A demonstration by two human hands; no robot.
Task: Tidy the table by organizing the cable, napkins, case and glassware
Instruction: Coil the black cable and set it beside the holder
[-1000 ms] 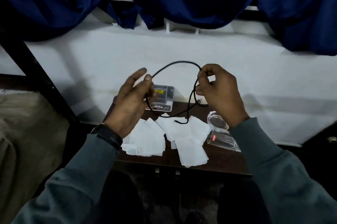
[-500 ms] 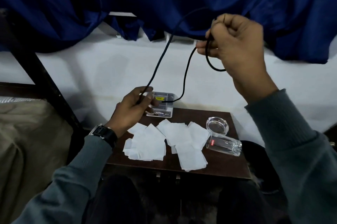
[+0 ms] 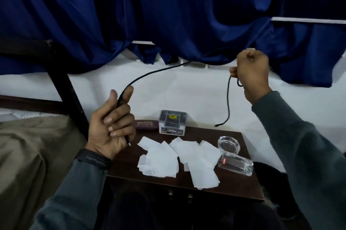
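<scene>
Cable (image 3: 149,74) hangs between my hands over bench (image 3: 249,188): left hand (image 3: 110,127) curled round plug end, right hand (image 3: 250,72) fisted on it, tail dangling. I should wind even loops, tension light.

The left hand (image 3: 110,127) is hovering low on the left with its palm turned back toward the person. Its fingers (image 3: 117,117) are curling round a black cable (image 3: 149,73) and the thumb is pointing up. The right hand (image 3: 250,72) is hanging higher and farther out, clenching in a fist and pinching the cable's other stretch.
</scene>
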